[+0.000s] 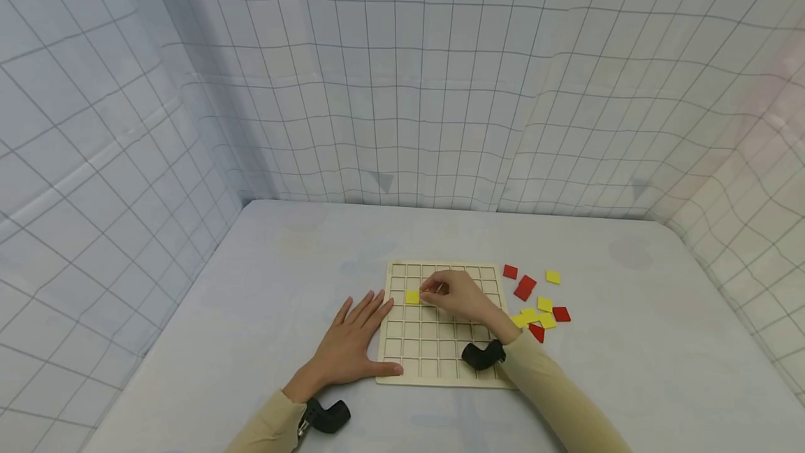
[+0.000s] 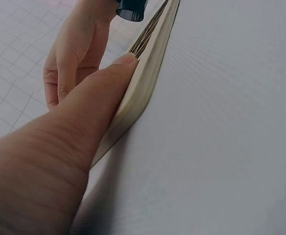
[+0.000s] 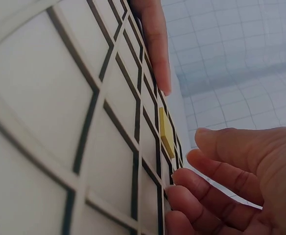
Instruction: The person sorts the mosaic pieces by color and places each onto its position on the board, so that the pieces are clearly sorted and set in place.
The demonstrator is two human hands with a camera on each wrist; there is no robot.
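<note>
A pale wooden board (image 1: 429, 369) with a raised grid of square cells lies on the table. One yellow square tile (image 1: 412, 297) sits in a cell toward the board's upper left; the right wrist view shows this tile (image 3: 166, 132) slightly raised above the grid lines. My right hand (image 1: 459, 296) hovers just right of the tile, fingers loosely bent, with nothing visible between thumb and forefinger. Spread flat at the board's left edge is my left hand (image 1: 349, 348), its fingertips by the rim and its thumb (image 2: 116, 73) resting over the near left corner.
Right of the board lie loose yellow tiles (image 1: 553, 277) and red tiles (image 1: 525, 288), several of each, some overlapping. Each wrist wears a black camera mount (image 1: 483, 356). A white cloth with grid lines (image 1: 440, 103) hangs behind the table and along both sides.
</note>
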